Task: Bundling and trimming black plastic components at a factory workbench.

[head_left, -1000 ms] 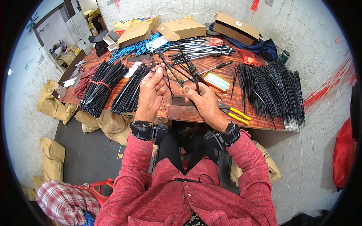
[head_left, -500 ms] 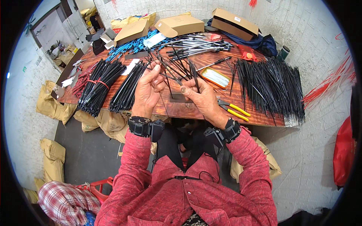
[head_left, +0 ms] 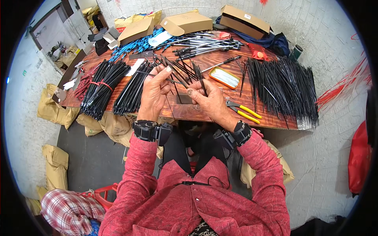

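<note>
Over the near edge of the table, my left hand (head_left: 154,93) pinches a thin black rod between thumb and fingers. My right hand (head_left: 212,101) is closed around several slim black rods (head_left: 199,75), which stick up and away past its thumb. The rod tips between the two hands overlap, so I cannot tell whether they touch. Left of my hands lie a loose heap of black rods (head_left: 132,94) and a bundle of black rods (head_left: 98,88) tied with red string. On the right, a wide pile of black rods (head_left: 281,90) covers the table end.
Yellow-handled pliers (head_left: 246,113) and a small orange-rimmed tin (head_left: 224,77) of pale thin pieces lie by my right hand. Farther back are blue rods (head_left: 136,46), silver-and-black rods (head_left: 208,46) and cardboard boxes (head_left: 187,23). The wooden table (head_left: 181,112) ends just before my legs.
My left hand's fingers have shifted, and its rod now lies flatter, pointing across toward my right hand. The rods in my right hand have tilted slightly to the left.
</note>
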A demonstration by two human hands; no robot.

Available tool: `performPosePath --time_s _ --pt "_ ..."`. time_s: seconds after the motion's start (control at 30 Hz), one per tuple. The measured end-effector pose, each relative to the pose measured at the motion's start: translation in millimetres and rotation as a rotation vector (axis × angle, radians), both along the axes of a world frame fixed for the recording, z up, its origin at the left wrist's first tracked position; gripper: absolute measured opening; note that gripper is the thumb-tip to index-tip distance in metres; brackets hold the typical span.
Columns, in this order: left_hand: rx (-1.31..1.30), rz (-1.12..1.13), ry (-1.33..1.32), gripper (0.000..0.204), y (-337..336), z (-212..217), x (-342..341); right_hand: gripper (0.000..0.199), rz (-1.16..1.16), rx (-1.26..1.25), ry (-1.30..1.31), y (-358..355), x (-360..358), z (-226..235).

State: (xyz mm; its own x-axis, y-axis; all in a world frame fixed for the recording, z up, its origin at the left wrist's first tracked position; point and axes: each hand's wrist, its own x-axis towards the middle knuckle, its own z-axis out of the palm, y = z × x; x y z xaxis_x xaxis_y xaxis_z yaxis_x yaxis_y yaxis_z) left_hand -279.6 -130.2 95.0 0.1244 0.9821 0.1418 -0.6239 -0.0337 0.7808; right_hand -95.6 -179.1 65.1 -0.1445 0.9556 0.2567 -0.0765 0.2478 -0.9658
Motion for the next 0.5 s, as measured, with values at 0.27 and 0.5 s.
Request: performPosePath --time_s 0.27,0.5 --pt "0.065 0.103 0.166 0.018 -6 3 3 0.016 -0.016 0.076 -0.143 -1 2 3" --pt "0.079 0.083 0.142 0.016 -10 11 8 0.019 0.201 -0.088 0.125 -3 3 17"
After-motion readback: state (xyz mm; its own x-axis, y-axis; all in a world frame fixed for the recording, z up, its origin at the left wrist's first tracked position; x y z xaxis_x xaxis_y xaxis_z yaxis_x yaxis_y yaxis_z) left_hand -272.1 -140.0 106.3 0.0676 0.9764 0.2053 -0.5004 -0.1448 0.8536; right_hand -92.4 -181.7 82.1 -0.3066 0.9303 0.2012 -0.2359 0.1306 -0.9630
